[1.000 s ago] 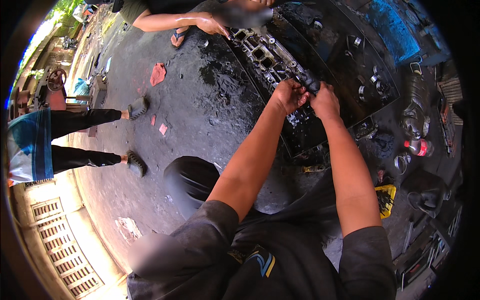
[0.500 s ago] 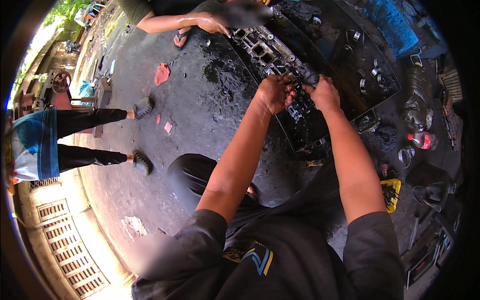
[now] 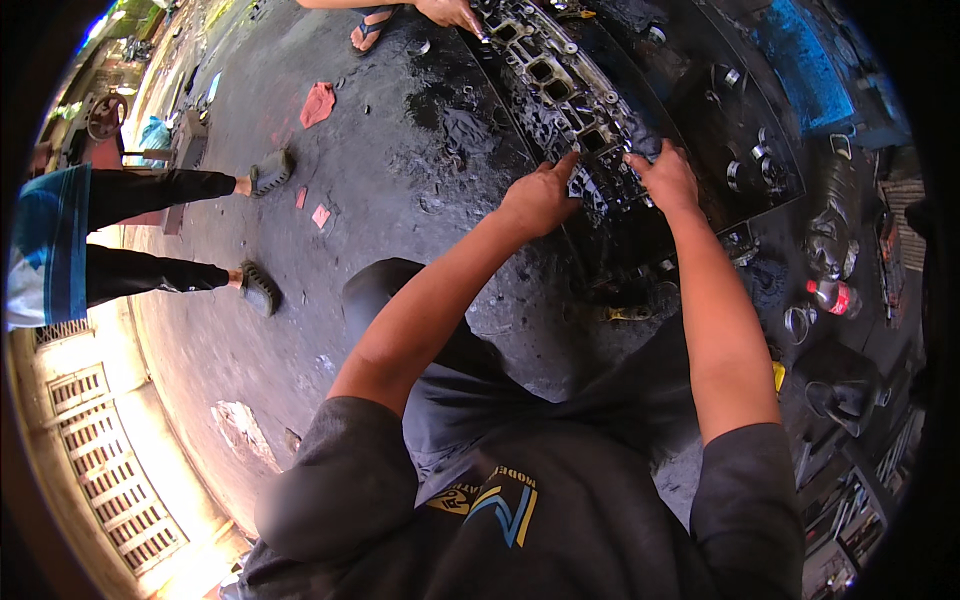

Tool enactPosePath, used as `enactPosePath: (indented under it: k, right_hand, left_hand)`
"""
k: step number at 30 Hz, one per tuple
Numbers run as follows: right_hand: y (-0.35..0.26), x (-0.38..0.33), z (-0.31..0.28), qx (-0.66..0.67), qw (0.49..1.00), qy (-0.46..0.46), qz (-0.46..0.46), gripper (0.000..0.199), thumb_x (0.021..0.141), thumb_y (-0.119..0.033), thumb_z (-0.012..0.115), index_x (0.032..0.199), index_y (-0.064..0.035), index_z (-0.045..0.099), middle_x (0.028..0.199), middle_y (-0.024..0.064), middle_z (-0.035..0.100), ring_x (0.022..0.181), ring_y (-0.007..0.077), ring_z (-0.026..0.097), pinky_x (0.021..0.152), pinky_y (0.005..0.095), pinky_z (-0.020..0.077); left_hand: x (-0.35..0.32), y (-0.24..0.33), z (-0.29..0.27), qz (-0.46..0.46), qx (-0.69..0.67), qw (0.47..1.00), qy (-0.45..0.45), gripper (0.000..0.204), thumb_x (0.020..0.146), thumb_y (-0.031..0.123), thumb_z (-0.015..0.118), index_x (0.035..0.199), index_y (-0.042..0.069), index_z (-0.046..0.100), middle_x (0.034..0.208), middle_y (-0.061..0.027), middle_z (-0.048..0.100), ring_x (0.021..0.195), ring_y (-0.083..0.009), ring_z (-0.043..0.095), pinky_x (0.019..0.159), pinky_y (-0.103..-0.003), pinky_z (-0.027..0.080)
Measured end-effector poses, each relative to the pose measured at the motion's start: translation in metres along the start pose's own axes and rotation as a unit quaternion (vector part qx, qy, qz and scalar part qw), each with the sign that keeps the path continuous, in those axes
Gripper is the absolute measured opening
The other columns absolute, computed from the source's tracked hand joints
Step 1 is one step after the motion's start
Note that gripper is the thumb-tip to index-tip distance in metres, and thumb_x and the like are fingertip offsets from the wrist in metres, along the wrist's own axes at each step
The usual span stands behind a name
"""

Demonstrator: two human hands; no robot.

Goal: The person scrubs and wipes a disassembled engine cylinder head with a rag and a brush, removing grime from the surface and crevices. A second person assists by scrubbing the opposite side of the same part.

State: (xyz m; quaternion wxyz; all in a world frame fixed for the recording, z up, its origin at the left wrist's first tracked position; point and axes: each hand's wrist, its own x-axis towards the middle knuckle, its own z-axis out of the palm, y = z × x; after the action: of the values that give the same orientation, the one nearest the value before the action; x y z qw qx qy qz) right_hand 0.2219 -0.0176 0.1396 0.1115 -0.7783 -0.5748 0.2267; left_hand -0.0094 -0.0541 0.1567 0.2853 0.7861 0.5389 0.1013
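Note:
An oily metal cylinder head [image 3: 555, 85] with a row of square ports lies slantwise over a dark, oil-wet tray [image 3: 715, 205]. My left hand [image 3: 540, 200] grips its near end from the left, index finger stretched along the edge and other fingers curled out of sight. On the right side of the same end, my right hand [image 3: 668, 180] is closed with its thumb on the metal. A dark, crumpled rag-like thing [image 3: 645, 147] sits beside my right fingertips. Another person's hand [image 3: 450, 12] touches the far end of the cylinder head.
Several metal rings [image 3: 760, 150] lie in the tray's right part. Beyond are a blue container [image 3: 800, 70], a red-labelled bottle [image 3: 835, 298] and a black jug [image 3: 845, 385]. A person in clogs [image 3: 262, 288] stands left. Red cloth [image 3: 318, 104] lies on the stained floor.
My left hand has moved from over the cylinder head to its left edge, uncovering a square port. My right hand has shifted slightly right. The other person's head has left the view.

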Motion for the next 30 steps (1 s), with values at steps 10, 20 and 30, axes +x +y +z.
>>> enactPosePath:
  k: [10, 20, 30]
  right_hand:
    - [0.000, 0.002, -0.001, 0.003, 1.000, -0.015, 0.002, 0.070, 0.080, -0.048, 0.075, 0.127, -0.0004, 0.054, 0.126, 0.0253, 0.057, 0.116, 0.0413, 0.058, 0.097, 0.0468, 0.0477]
    - [-0.001, 0.002, 0.000, -0.022, 0.999, -0.009, 0.021, 0.075, 0.079, -0.049, 0.075, 0.132, -0.0015, 0.051, 0.130, 0.0232, 0.056, 0.117, 0.0388, 0.058, 0.097, 0.0464, 0.0477]
    - [0.003, 0.002, 0.003, 0.001, 1.000, 0.019, -0.005, 0.072, 0.079, -0.049, 0.075, 0.129, -0.0018, 0.053, 0.127, 0.0236, 0.057, 0.117, 0.0402, 0.057, 0.097, 0.0466, 0.0473]
  left_hand:
    - [0.108, -0.018, -0.009, 0.113, 0.287, 0.927, -0.215, 0.065, 0.074, 0.021, 0.074, 0.135, 0.023, 0.053, 0.105, -0.0121, 0.071, 0.100, -0.0353, 0.068, 0.086, -0.045, 0.054]
    - [0.136, 0.009, 0.004, 0.025, 0.308, 0.901, -0.305, 0.027, 0.073, 0.014, 0.075, 0.099, 0.012, 0.077, 0.108, -0.0104, 0.073, 0.101, -0.0308, 0.070, 0.079, -0.043, 0.057]
    - [0.095, -0.012, -0.001, 0.099, 0.186, 0.968, -0.140, 0.035, 0.088, 0.039, 0.063, 0.106, 0.008, 0.068, 0.097, -0.0191, 0.070, 0.094, -0.0364, 0.067, 0.082, -0.045, 0.054]
